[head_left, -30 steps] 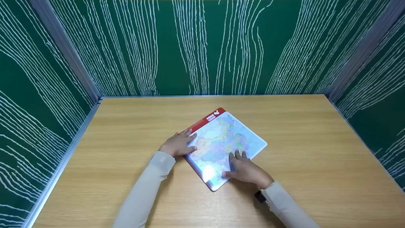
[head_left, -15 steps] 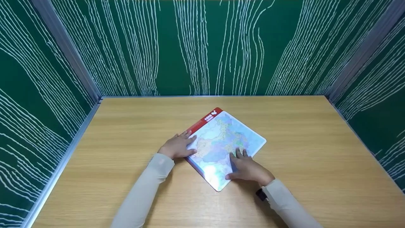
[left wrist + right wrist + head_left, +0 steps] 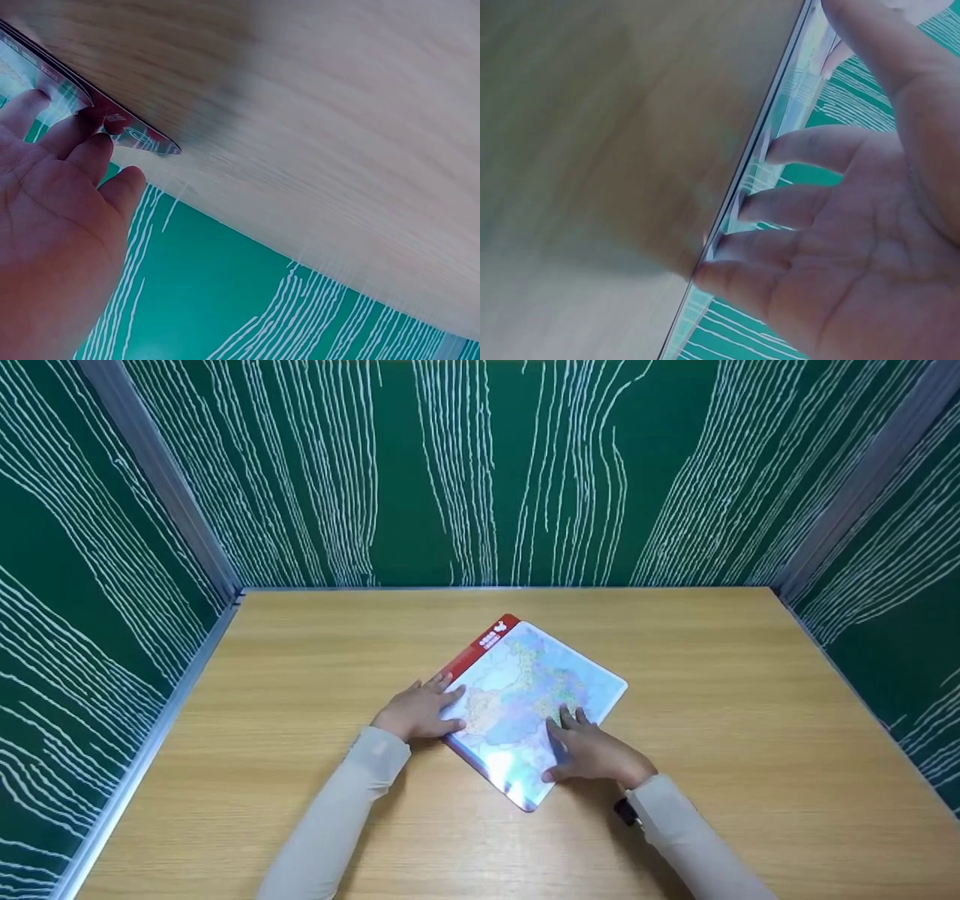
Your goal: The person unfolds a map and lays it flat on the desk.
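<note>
A flat, glossy map board (image 3: 517, 712) with a red title strip (image 3: 480, 649) lies turned like a diamond on the wooden table. My left hand (image 3: 418, 711) rests its spread fingers on the board's left corner, covering part of the red strip. On the lower right edge, the fingertips and thumb of my right hand (image 3: 598, 754) touch the printed face. The left wrist view shows fingertips against the red end of the board (image 3: 124, 124). Seen from the right wrist, fairly straight fingers (image 3: 787, 206) meet the board's thin dark edge (image 3: 735, 176).
The wooden table (image 3: 750, 720) stretches around the board on all sides. Green panels (image 3: 517, 472) with white wavy lines stand behind it and at both sides, joined by grey corner posts (image 3: 161, 472). A dark band (image 3: 626, 811) is on the right wrist.
The board has turned counterclockwise under my hands: its top corner moved left, its right corner away, and its near corner right. My right hand shifted slightly right; my left hand moved slightly nearer.
</note>
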`<action>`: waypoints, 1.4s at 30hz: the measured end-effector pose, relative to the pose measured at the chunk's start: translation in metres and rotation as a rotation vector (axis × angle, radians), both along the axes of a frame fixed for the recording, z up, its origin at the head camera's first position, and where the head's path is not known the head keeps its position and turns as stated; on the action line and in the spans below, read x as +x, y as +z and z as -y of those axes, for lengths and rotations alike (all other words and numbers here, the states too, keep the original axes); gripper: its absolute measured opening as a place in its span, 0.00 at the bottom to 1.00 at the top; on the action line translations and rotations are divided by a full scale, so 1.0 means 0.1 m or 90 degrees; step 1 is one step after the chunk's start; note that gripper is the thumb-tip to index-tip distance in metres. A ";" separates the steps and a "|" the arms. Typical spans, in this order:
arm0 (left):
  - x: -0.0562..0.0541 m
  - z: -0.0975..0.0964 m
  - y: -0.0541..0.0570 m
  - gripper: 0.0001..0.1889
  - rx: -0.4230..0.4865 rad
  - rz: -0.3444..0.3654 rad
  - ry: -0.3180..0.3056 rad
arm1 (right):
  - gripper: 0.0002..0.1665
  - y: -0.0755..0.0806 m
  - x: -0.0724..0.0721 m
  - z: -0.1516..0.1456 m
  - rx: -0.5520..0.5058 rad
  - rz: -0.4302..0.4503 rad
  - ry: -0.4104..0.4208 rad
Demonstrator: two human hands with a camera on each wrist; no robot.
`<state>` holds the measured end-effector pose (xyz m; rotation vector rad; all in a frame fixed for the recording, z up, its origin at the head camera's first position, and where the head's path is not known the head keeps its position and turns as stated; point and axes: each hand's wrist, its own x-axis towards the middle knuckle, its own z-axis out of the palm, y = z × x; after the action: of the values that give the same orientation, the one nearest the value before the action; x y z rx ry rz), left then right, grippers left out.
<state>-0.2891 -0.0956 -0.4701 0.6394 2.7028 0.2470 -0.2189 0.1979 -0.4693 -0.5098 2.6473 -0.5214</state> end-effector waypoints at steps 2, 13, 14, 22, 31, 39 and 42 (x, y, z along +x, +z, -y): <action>0.01 0.00 0.01 0.40 0.001 0.002 0.000 | 0.54 -0.01 -0.02 -0.01 0.004 -0.001 0.007; 0.04 0.02 -0.01 0.39 0.001 -0.007 -0.015 | 0.55 0.01 -0.10 -0.12 -0.024 -0.011 0.051; 0.04 0.02 -0.01 0.39 -0.001 -0.006 -0.013 | 0.55 0.01 -0.11 -0.13 -0.024 -0.008 0.049; 0.09 0.02 -0.01 0.39 0.004 -0.014 -0.013 | 0.56 0.00 -0.18 -0.20 -0.049 0.004 0.049; 0.15 0.00 -0.03 0.41 -0.013 -0.010 0.008 | 0.54 0.01 -0.25 -0.27 -0.081 0.039 0.056; 0.22 -0.03 -0.03 0.40 -0.012 -0.039 0.000 | 0.53 -0.03 -0.33 -0.33 -0.109 0.063 0.038; 0.25 -0.03 -0.03 0.40 -0.009 -0.041 -0.001 | 0.53 -0.04 -0.35 -0.35 -0.127 0.065 0.044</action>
<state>-0.2641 -0.0924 -0.4727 0.6553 2.7629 0.2103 -0.2539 0.2327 -0.4733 -0.6143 2.4847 -0.7741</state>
